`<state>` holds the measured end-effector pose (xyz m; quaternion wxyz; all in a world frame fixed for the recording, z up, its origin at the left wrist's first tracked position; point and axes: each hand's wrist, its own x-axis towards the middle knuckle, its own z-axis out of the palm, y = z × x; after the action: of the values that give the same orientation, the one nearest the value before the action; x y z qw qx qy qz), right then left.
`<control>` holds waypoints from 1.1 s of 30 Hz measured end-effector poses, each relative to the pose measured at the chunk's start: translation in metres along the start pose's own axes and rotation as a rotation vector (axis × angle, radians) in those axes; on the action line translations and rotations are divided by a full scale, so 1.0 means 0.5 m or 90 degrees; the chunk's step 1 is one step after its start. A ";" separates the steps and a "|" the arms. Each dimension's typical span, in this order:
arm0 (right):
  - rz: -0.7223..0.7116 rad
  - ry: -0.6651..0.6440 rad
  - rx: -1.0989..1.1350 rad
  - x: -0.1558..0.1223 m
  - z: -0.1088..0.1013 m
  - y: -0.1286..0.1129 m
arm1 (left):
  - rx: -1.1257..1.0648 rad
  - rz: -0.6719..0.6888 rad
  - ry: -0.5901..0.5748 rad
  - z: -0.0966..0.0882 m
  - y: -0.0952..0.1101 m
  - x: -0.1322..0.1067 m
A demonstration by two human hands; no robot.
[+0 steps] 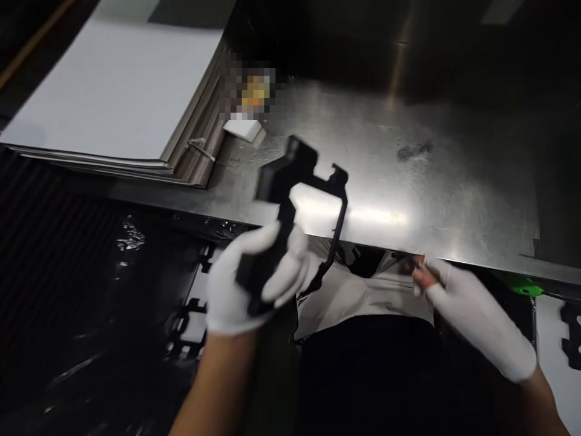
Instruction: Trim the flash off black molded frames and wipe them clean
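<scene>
My left hand (254,275), in a white glove, is closed around the lower end of a black plastic frame part (297,194). It holds the part upright over the front edge of the steel table (408,181). My right hand (472,312), also gloved with bare fingertips showing, sits low at the table's front edge. Its fingertips pinch together on something small that I cannot make out.
A thick stack of white sheets (118,91) lies on the table's left end. A small white block (245,128) lies beside the stack. More black plastic parts (190,309) lie on white sheets below left, and one (571,330) at the far right. A green object (521,283) sits under the table edge.
</scene>
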<state>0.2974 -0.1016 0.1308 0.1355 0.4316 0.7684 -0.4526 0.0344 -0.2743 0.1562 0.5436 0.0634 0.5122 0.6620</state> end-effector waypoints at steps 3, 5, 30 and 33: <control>-0.105 0.206 -0.086 0.067 -0.014 -0.041 | -0.014 -0.004 -0.122 0.051 0.011 0.111; -0.166 0.207 -0.148 0.107 -0.007 -0.060 | 0.009 -0.033 -0.144 0.071 0.006 0.153; -0.169 0.068 -0.491 0.151 0.006 -0.134 | 0.184 -0.075 -0.101 0.120 -0.006 0.157; -0.164 0.089 -0.494 0.151 0.013 -0.134 | 0.170 -0.088 -0.111 0.120 -0.008 0.162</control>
<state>0.1990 -0.0806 0.1207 0.1777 0.2787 0.9371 -0.1122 0.0428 -0.1747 0.1430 0.6168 0.1568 0.5494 0.5414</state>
